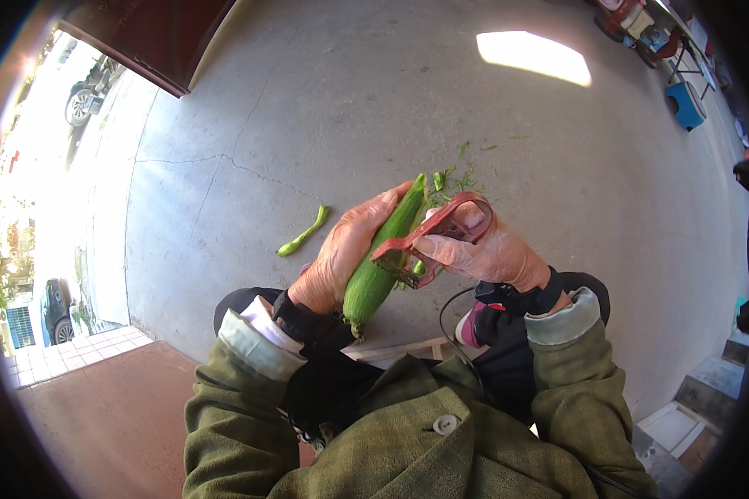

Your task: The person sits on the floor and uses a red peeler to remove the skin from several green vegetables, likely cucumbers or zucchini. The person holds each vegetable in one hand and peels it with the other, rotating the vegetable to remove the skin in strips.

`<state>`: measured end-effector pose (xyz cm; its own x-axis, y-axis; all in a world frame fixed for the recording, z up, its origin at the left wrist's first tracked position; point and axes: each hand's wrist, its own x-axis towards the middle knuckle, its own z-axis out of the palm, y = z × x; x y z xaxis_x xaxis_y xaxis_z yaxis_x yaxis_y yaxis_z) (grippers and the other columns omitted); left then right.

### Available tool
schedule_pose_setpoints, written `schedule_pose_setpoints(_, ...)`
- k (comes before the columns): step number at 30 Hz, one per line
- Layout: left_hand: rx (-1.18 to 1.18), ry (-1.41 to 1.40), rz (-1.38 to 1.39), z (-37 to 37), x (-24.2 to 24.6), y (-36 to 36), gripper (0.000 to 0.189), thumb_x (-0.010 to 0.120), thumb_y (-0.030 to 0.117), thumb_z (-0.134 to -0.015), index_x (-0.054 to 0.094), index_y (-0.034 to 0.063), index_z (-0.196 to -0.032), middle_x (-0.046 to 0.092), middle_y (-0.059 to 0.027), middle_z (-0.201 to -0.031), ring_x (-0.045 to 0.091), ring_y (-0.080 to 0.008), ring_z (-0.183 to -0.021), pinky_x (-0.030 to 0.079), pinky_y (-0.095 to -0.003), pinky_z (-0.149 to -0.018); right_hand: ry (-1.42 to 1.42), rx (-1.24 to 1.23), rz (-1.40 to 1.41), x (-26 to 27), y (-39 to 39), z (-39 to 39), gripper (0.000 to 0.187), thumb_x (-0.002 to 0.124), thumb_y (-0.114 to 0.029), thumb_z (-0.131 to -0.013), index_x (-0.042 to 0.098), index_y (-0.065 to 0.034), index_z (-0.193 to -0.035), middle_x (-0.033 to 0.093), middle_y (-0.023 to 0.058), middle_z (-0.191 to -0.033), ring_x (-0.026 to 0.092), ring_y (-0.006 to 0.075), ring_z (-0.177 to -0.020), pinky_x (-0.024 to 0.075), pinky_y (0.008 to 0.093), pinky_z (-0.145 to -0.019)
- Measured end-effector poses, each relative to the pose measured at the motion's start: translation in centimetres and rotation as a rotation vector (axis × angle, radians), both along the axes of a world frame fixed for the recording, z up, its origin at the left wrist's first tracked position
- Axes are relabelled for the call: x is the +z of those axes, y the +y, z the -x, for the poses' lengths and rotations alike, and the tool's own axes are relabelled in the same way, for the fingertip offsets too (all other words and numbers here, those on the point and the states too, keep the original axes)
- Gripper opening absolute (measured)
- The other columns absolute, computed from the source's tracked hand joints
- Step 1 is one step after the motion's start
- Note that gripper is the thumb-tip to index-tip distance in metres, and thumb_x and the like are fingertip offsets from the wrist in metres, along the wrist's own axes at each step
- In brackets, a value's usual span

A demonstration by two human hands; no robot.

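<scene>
A long green gourd (384, 265) slants across the space before me, its narrow end pointing away. My left hand (352, 243) grips it from the left side. In my right hand (487, 246) is a red peeler (468, 215), whose head lies over the right side of the gourd. Whether its blade touches the skin cannot be told. Green peel scraps (462, 181) are scattered on the concrete floor (349, 125) beyond my hands. A cut green stem piece (304, 232) rests on the floor left of my left hand.
A low wooden stool edge (396, 351) shows between my legs, and a black cable (446, 312) hangs by my right wrist. The dark red door (150, 37) stands at upper left. A blue plastic stool (685, 105) is at far right, near steps (711, 380).
</scene>
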<state>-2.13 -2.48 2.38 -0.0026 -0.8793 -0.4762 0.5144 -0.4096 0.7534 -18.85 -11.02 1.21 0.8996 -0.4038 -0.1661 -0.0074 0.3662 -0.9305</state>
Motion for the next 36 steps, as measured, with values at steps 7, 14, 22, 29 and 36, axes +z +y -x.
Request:
schedule_pose_setpoints(7, -0.19, 0.031, -0.072, -0.5, -0.2, 0.6, 0.048, 0.035, 0.034, -0.098, 0.04, 0.003, -0.134, 0.054, -0.0061, -0.073, 0.055, -0.0149, -0.057, 0.048, -0.0274, -0.051, 0.028, -0.296, 0.297, 0.1, -4.3, 1.0, 0.021, 0.059, -0.024, -0.089, 0.064, -0.0049, -0.097, 0.061, 0.0013, -0.084, 0.058, 0.01, -0.076, 0.0476, 0.0222, -0.061)
schedule_pose_setpoints(14, -0.086, 0.054, -0.014, -0.3, 0.2, 0.4, 0.046, 0.036, 0.033, -0.098, 0.042, 0.0023, -0.132, 0.054, -0.0063, -0.073, 0.055, -0.0142, -0.054, 0.048, -0.0258, -0.051, 0.002, -0.118, 0.252, 1.1, -0.1, -0.3, 0.018, 0.06, -0.019, -0.088, 0.062, -0.0033, -0.097, 0.062, 0.0004, -0.077, 0.056, 0.0085, -0.069, 0.046, 0.0221, -0.058)
schedule_pose_setpoints(22, -0.172, 0.024, -0.095, -0.6, 0.5, 0.6, 0.045, 0.036, 0.035, -0.098, 0.044, 0.0049, -0.131, 0.056, -0.0062, -0.077, 0.055, -0.0133, -0.054, 0.048, -0.0254, -0.05, 0.08, -0.302, 0.136, 1.5, -3.9, 1.0, 0.021, 0.06, -0.022, -0.087, 0.064, -0.0015, -0.089, 0.061, 0.0008, -0.072, 0.056, 0.0111, -0.065, 0.0459, 0.0224, -0.056)
schedule_pose_setpoints(29, -0.13, -0.01, -0.01, 0.0, 0.8, 0.4, 0.045, 0.034, 0.034, -0.098, 0.046, 0.0032, -0.13, 0.059, -0.0071, -0.097, 0.056, -0.0116, -0.065, 0.049, -0.025, -0.054, -0.06, 0.048, -0.133, 0.7, 0.0, -0.4, 0.029, 0.064, -0.011, -0.085, 0.056, -0.0038, -0.112, 0.062, 0.0004, -0.093, 0.057, 0.0082, -0.082, 0.0483, 0.0236, -0.074)
schedule_pose_setpoints(36, -0.184, -0.028, -0.043, -0.5, 0.7, 0.6, 0.045, 0.035, 0.033, -0.098, 0.046, 0.0031, -0.13, 0.061, -0.0055, -0.083, 0.056, -0.0111, -0.061, 0.049, -0.0244, -0.053, 0.048, -0.041, 0.449, 0.4, -1.8, 0.2, 0.02, 0.066, -0.014, -0.084, 0.063, -0.002, -0.099, 0.063, 0.0004, -0.082, 0.057, 0.0085, -0.076, 0.0482, 0.0249, -0.067)
